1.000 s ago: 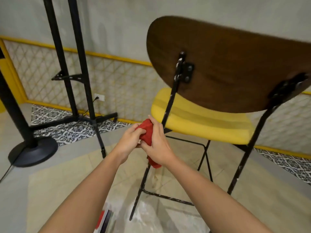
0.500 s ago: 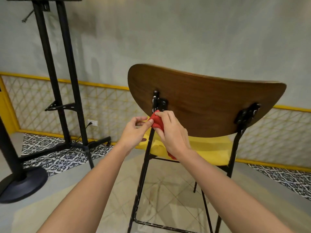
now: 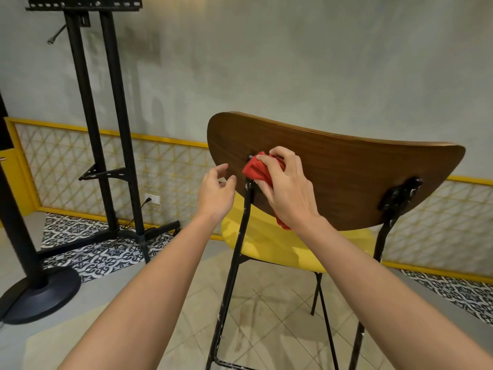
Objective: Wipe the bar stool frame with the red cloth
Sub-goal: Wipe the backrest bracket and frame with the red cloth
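Note:
The bar stool stands in front of me, with a black metal frame (image 3: 234,260), a yellow seat (image 3: 272,244) and a brown wooden backrest (image 3: 354,172). My right hand (image 3: 288,190) presses the red cloth (image 3: 257,169) against the top of the left rear upright, over its bracket on the backrest. A tail of the cloth hangs below my palm. My left hand (image 3: 216,192) hovers just left of that upright, fingers apart, holding nothing. The right bracket (image 3: 400,193) is bare.
A tall black stand (image 3: 106,134) with floor legs rises at the left by the wall. A black pole on a round base (image 3: 37,297) sits at the far left. A plug sits in the wall outlet (image 3: 152,199). Tiled floor lies under the stool.
My right hand slid the red cloth up the left rear upright from below the seat to the backrest bracket. My left hand let go of the cloth and opened. The view tilted up.

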A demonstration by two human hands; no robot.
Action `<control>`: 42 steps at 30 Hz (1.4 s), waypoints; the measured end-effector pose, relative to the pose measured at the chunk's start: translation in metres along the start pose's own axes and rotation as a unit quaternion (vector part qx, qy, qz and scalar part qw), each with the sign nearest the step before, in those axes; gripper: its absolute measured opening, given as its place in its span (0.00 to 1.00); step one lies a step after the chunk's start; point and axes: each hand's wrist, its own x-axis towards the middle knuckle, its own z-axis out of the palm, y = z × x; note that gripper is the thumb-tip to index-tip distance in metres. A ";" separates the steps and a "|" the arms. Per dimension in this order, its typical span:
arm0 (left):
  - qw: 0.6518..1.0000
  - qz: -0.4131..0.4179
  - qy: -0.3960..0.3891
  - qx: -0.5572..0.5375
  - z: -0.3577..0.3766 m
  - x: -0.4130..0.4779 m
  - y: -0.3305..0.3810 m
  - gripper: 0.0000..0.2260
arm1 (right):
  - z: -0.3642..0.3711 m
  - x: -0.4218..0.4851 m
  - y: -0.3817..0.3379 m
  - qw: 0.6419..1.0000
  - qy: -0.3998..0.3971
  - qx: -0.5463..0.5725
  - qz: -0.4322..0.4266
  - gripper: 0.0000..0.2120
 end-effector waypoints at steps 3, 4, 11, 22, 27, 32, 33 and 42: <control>1.000 0.014 -0.007 0.020 0.003 0.004 0.002 0.17 | 0.006 0.010 -0.001 0.999 0.009 -0.032 -0.040 0.20; 1.000 0.015 -0.011 0.026 0.004 0.005 0.002 0.17 | 0.008 0.013 0.000 0.998 0.010 -0.043 -0.049 0.20; 0.999 -0.017 -0.033 0.005 0.007 0.011 -0.003 0.18 | 0.025 0.003 0.015 0.981 0.026 -0.145 -0.125 0.13; 0.999 -0.011 -0.048 0.013 0.003 0.009 0.003 0.20 | 0.024 0.009 0.013 0.980 0.054 -0.127 -0.141 0.15; 0.998 -0.017 -0.062 0.021 0.004 0.006 0.003 0.21 | 0.027 0.010 0.013 0.980 0.043 -0.141 -0.135 0.18; 0.997 -0.029 -0.070 0.024 0.005 0.004 0.004 0.22 | 0.027 -0.002 0.017 0.977 0.015 -0.149 -0.150 0.17; 0.997 -0.030 -0.072 0.023 0.004 0.004 0.005 0.22 | 0.025 -0.001 0.017 0.976 0.010 -0.151 -0.160 0.17; 0.996 -0.023 -0.076 0.026 0.001 0.002 0.005 0.22 | 0.018 0.002 0.020 0.969 -0.055 -0.149 -0.188 0.17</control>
